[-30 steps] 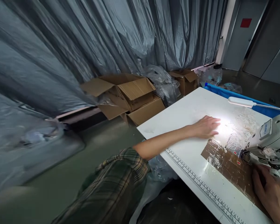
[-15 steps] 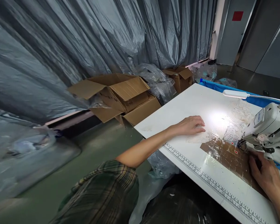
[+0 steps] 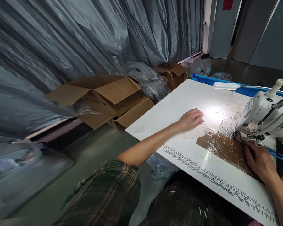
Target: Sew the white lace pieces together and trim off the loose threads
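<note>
My left hand [image 3: 191,119] lies palm down on the white table, fingers loosely spread and slightly bent, at the edge of pale lace [image 3: 195,130]. It holds nothing. White lace [image 3: 227,124] runs from there toward the needle area of the sewing machine [image 3: 257,116]. Close to the presser foot [image 3: 237,136], my right hand [image 3: 259,160] rests on a brown sheet [image 3: 221,146] with shiny clear tape over it. Its thumb and forefinger are apart; the other fingers are partly hidden. A blue-handled tool [image 3: 275,153] lies just beyond this hand.
A ruler scale [image 3: 217,182] runs along the near edge of the white table [image 3: 153,125]. A lit lamp [image 3: 226,86] shines over the lace. Open cardboard boxes [image 3: 118,94] and plastic bags [image 3: 146,78] sit on the floor by a grey curtain [image 3: 85,37].
The view has swung to the right, so table, machine and boxes appear farther left. Both hands keep nearly the same places on the table.
</note>
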### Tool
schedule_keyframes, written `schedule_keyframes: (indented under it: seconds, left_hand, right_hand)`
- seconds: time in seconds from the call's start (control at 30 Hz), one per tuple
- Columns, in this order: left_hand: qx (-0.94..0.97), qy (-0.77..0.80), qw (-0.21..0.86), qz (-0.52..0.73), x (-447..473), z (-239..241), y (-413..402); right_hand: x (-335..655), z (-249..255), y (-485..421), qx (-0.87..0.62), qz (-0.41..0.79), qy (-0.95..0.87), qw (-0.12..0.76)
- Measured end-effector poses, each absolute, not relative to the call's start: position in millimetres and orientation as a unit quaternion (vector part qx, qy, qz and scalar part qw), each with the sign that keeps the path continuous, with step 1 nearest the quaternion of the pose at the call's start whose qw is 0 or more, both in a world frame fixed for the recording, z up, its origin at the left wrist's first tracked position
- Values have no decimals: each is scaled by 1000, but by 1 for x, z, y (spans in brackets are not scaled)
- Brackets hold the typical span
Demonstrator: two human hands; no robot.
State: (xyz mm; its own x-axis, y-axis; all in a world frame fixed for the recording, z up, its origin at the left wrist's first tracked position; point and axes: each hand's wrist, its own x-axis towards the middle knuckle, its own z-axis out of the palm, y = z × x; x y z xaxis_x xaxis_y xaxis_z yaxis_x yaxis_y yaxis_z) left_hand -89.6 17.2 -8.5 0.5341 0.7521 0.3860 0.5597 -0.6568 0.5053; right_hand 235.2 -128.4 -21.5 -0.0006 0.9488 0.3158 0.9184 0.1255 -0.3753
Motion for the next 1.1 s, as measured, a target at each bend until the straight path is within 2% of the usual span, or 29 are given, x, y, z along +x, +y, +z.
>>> schedule_keyframes:
  seconds: [0.23,0.4,0.53,0.67,0.8,0.87,0.93,1.1]
  left_hand:
    - [863,352,137,336,-89,-12,17]
    - [886,249,123,372,-75,4,-9]
    - [905,183,282,259,-49,22,-57]
    - [840,184,449,243,-30,48,-96]
    - [750,262,537,283,-30,53,-92]
    - [742,316,506,307,-37,45,-80]
    - [776,366,416,301,-47,33,-67]
    - [906,347,68,231,-62,20,-40]
  right_hand:
    - [233,-14,-130,-619,38,-738,267]
    - [224,-9,-135,-580,81,-736,339]
    - [207,5,-144,-526,200,-736,376]
    - [192,19,-153,-418,393,-720,390]
    - [185,18,-155,-408,546,-655,326]
    - [186,14,-153,-460,560,-623,293]
    - [191,10,-149,-522,524,-603,298]
    - [210,9,-140,-684,243,-616,307]
